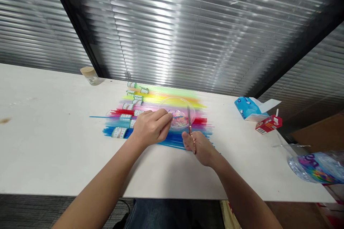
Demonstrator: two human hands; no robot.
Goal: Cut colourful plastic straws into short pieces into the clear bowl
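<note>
My left hand (153, 126) is closed around a thin blue straw (98, 117), which sticks out on both sides of the fist. In my right hand (202, 147) is a pair of scissors (189, 123) with copper-coloured handles, its blades pointing away from me near the straw's right end. Whether the blades touch the straw I cannot tell. Under and behind the hands stands a clear round bowl (176, 98) with small cut pieces (180, 118) in it. Bundles of coloured straws (169, 91) with paper labels lie around the bowl, running from green and yellow to red and blue.
A jar with a tan lid (90, 75) stands at the back left. To the right are a blue tissue pack (246, 108), a red drink carton (268, 124) with a straw, and a large plastic bottle (314, 168) on its side. Blinds (161, 25) rise behind the white table (53, 143).
</note>
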